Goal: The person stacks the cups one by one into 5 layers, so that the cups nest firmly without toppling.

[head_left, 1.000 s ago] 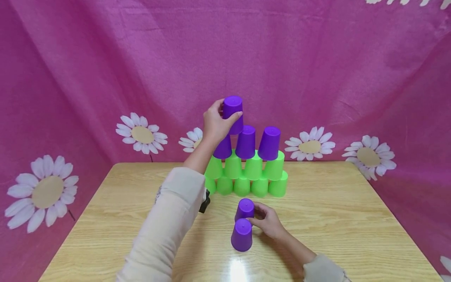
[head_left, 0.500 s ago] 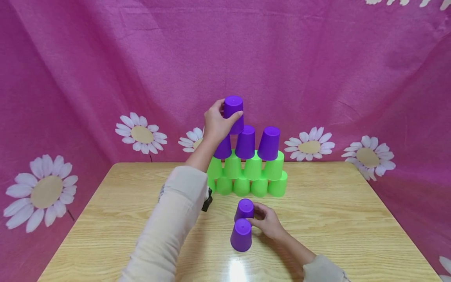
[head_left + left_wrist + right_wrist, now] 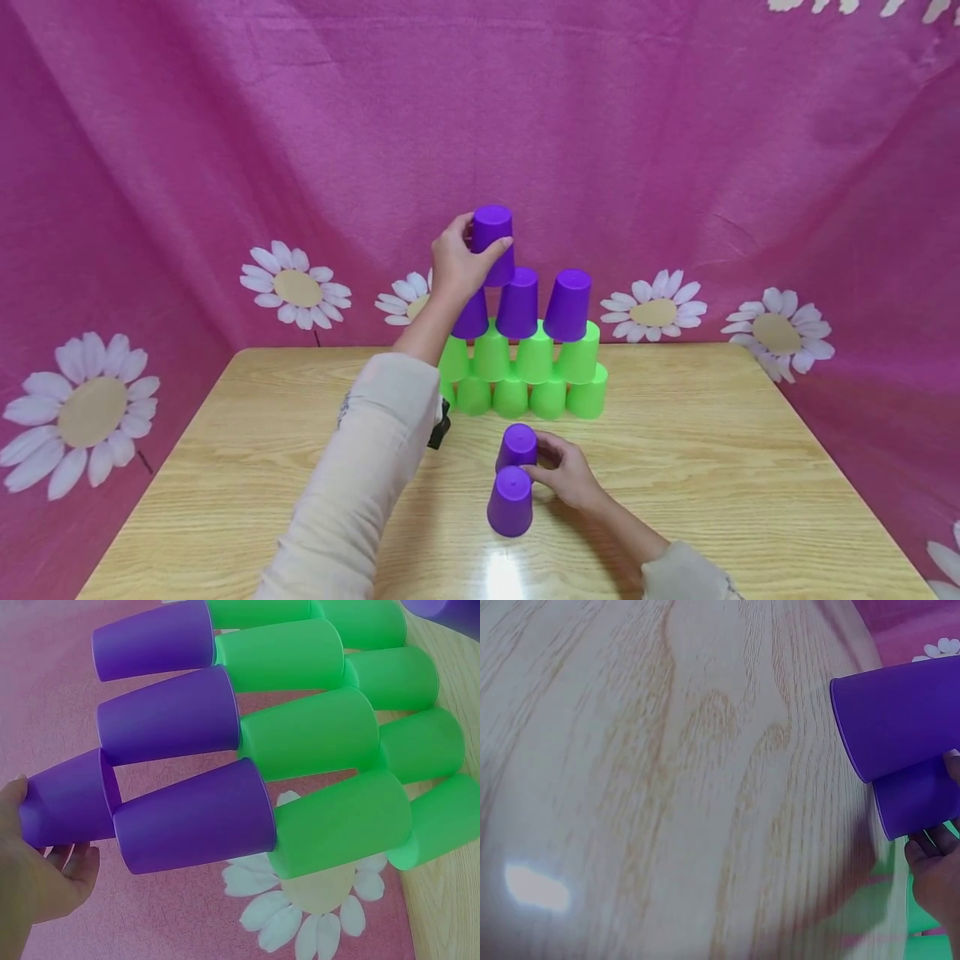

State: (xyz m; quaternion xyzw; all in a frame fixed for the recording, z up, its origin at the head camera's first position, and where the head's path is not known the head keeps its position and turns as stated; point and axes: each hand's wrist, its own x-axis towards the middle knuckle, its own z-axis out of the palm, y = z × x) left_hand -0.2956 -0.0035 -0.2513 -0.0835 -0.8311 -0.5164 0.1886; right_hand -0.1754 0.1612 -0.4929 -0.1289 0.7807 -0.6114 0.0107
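Upside-down cups form a wall at the back of the table. Green cups (image 3: 535,354) make its two lower rows, and purple cups (image 3: 567,307) make a third row. My left hand (image 3: 456,260) holds another purple cup (image 3: 492,229) by its sides, thumb in front. In the left wrist view that cup (image 3: 67,799) meets the bases of two purple cups in the third row. Nearer me, two purple cups stand upside down on the table. My right hand (image 3: 573,475) grips the farther cup (image 3: 517,442). The nearer cup (image 3: 511,504) stands right in front of it.
The wooden table (image 3: 697,467) reaches back to a pink curtain (image 3: 637,150) printed with white daisies. My left sleeve (image 3: 367,467) covers part of the table's left side and the wall's left end. A black object (image 3: 439,427) shows beside the left cuff.
The head view has shifted slightly, moving everything a little to the left in the picture. Both hands keep their places on their cups.
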